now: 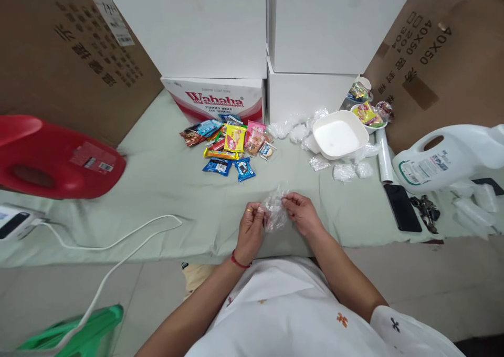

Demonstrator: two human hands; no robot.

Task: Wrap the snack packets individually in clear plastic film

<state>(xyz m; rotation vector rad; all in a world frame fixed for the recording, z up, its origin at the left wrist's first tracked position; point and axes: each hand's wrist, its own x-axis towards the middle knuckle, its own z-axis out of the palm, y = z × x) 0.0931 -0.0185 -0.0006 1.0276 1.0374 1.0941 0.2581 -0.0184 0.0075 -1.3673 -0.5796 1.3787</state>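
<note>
A red jug (59,163) sits at nine o'clock, a white jug (444,157) at three; between three and four, a black phone (402,208) lies beside keys (427,212). A red-and-white carton (220,100) stands at eleven o'clock, a green bag (103,325) at eight.

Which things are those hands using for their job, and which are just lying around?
Seems part of the job:
- crumpled clear plastic, held by left hand and right hand
- perhaps the plastic bundles

Probably just lying about:
- red jug
- white jug
- black phone
- white cable
</note>
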